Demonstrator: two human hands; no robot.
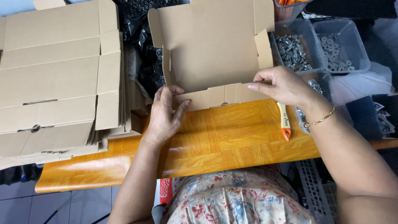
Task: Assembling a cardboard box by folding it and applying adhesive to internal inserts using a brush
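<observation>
Both hands hold one partly folded cardboard box [211, 45] by its near front flap. Our left hand [163, 114] lies on the flap's left corner, fingers over the top of the cardboard and thumb pressed against its near face; our right hand [284, 85] pinches the right end of the same flap between thumb and fingertips, just below the right side tab. We see the box resting on the far edge of a wooden table [224, 137], its wide panel lying flat beyond the flap and its side tabs standing up. To our left, a stack of flat cardboard blanks [54, 79] lies on the table, well apart from the left hand. Behind the box, between the stack and the folded panel, we see black plastic bags [145, 37]. To our right, two clear plastic bins [319, 45] hold small metal washers. A utility knife [284, 122] with an orange tip lies on the table just below the right wrist, which carries a thin gold bracelet [319, 120].
</observation>
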